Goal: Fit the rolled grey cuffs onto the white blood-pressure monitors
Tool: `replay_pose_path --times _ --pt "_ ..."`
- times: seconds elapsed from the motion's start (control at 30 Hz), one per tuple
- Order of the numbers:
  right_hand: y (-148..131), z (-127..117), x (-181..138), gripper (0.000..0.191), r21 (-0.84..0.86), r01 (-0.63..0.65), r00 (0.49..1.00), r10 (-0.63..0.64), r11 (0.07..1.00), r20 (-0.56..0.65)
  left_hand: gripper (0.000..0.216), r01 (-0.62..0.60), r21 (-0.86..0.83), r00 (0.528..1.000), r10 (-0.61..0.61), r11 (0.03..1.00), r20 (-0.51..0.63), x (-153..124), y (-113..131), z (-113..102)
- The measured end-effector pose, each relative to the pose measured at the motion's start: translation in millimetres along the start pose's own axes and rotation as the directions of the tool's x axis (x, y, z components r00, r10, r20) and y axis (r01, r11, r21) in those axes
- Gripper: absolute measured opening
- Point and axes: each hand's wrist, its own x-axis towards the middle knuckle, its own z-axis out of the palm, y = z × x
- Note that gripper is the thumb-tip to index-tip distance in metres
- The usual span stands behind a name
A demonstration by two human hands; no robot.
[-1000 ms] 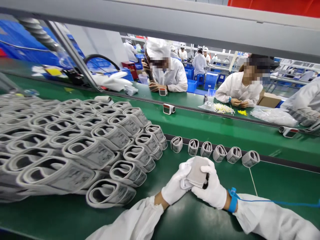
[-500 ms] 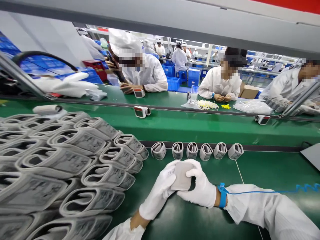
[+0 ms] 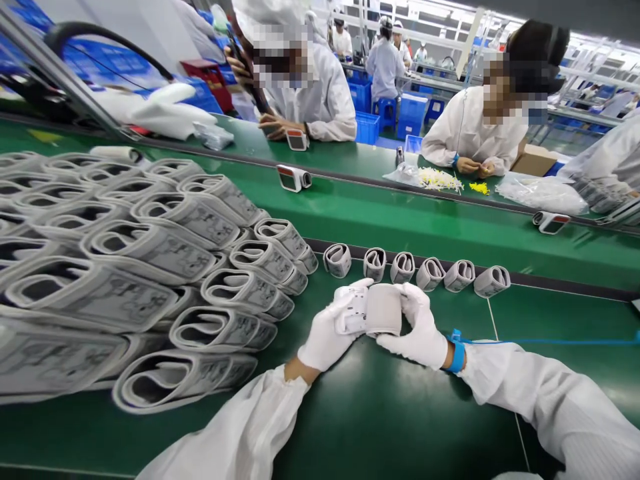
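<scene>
What look like rolled cuffs (image 3: 150, 257) lie heaped left on the workbench (image 3: 400, 427), with a row of six more (image 3: 430, 273) to their right.

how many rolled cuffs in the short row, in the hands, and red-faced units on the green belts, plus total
rolled grey cuffs in the short row: 6
grey cuff held in left hand and right hand: 1
red-faced white units: 3
total: 10

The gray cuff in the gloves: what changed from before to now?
Yes. The gray cuff turned: its flat side faced up before; now a white part shows too, by the left glove. The right glove still holds it. The six rolled cuffs stayed in line.
</scene>
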Motion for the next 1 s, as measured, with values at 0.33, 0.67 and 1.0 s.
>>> replay_pose_path --times 0.33,0.67,1.0 --pt "-8 1 11 0.061 -0.229 0.051 0.996 -0.034 0.972 0.078 0.091 -0.245 0.617 0.968 0.148 0.748 0.205 4 -6 -17" --pt "5 -11 -2 0.085 0.062 -0.200 0.978 0.195 0.978 0.073 0.071 -0.161 0.253 0.976 0.115 0.954 0.187 -7 7 -5" --pt "-2 -5 7 0.096 0.071 -0.211 0.975 0.205 0.975 0.083 0.088 -0.141 0.390 0.962 0.032 0.910 0.273 -10 2 -10"
